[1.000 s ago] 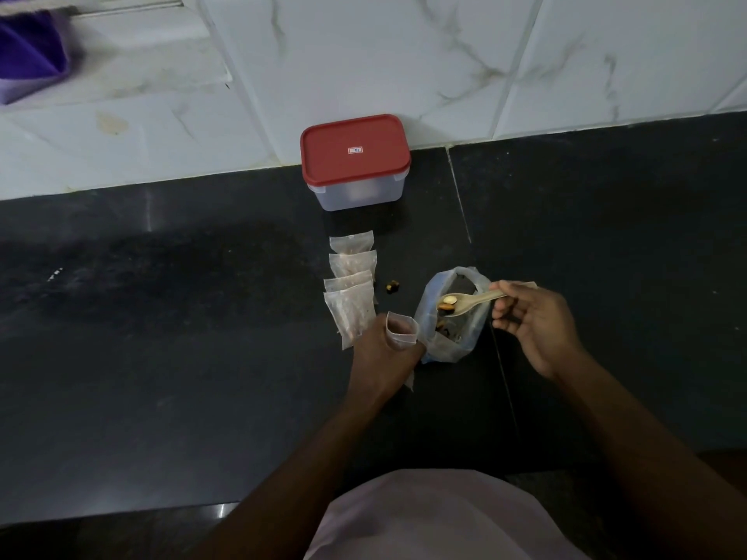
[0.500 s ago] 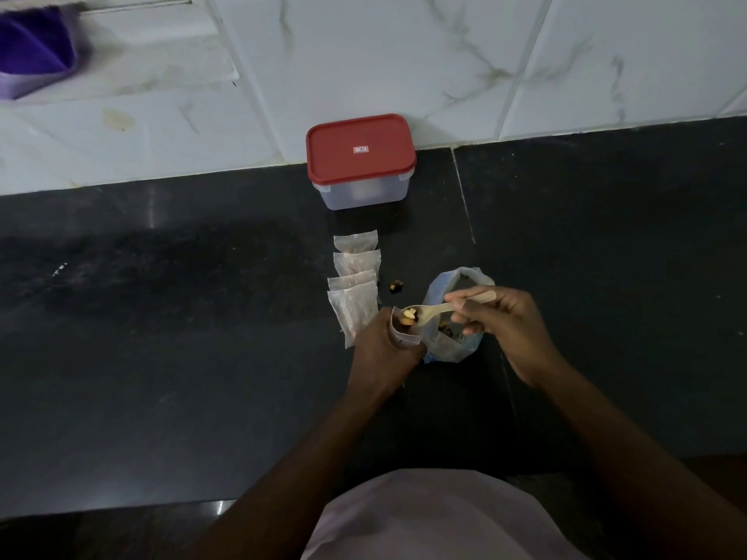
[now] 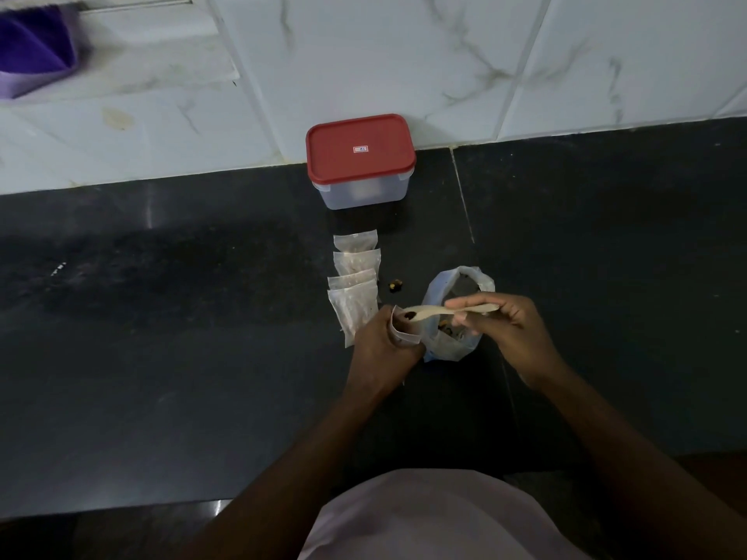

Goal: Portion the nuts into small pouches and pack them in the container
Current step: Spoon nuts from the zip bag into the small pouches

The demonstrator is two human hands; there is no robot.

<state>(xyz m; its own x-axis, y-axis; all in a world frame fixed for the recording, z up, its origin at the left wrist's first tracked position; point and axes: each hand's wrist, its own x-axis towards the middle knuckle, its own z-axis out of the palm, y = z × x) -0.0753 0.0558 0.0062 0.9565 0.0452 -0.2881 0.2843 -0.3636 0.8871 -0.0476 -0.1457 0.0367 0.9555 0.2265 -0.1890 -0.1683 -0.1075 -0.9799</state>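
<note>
My left hand (image 3: 382,343) grips a small clear pouch (image 3: 404,331) with its mouth held open upward. My right hand (image 3: 499,327) holds a pale wooden spoon (image 3: 440,311) by the handle, its bowl over the pouch mouth with a dark nut on it. Just behind the spoon stands an open plastic bag of nuts (image 3: 452,317). Several filled small pouches (image 3: 355,282) lie in a row on the black counter (image 3: 161,337), left of the bag. The clear container with a red lid (image 3: 359,149) stands shut against the wall.
Two or three loose nuts (image 3: 396,284) lie on the counter between the pouch row and the bag. A purple object (image 3: 34,50) sits on the ledge at top left. White marble-pattern tiles (image 3: 525,54) back the counter. The counter's front edge runs near my body.
My right hand carried the loaded spoon left from above the nut bag to the mouth of the pouch in my left hand. Fewer nuts show on the spoon now.
</note>
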